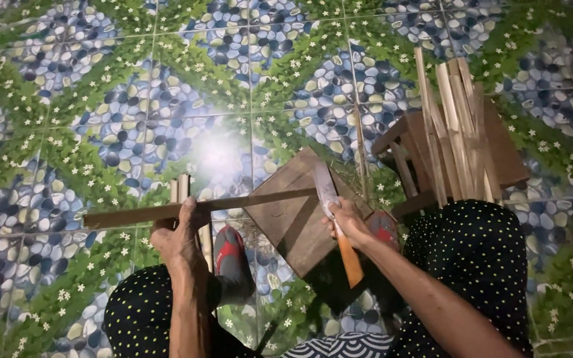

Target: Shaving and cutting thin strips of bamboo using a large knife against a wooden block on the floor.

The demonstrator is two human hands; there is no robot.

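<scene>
My left hand (179, 233) grips a long thin wooden strip (127, 215) that lies across the view, its right end resting on a brown wooden board (285, 219). My right hand (347, 222) holds a knife (331, 202) with an orange handle and a broad steel blade. The blade rests on the board, close to the strip's right end. Both forearms reach in from the bottom edge, between my knees in dark cloth with pale dots.
A bundle of split pale wood sticks (455, 122) leans on a small wooden stool (499, 149) at the right. Two short sticks (179, 189) stand behind the strip. A red sandal (232, 255) sits below the board. The floor (101, 99) is tile printed with pebbles and leaves.
</scene>
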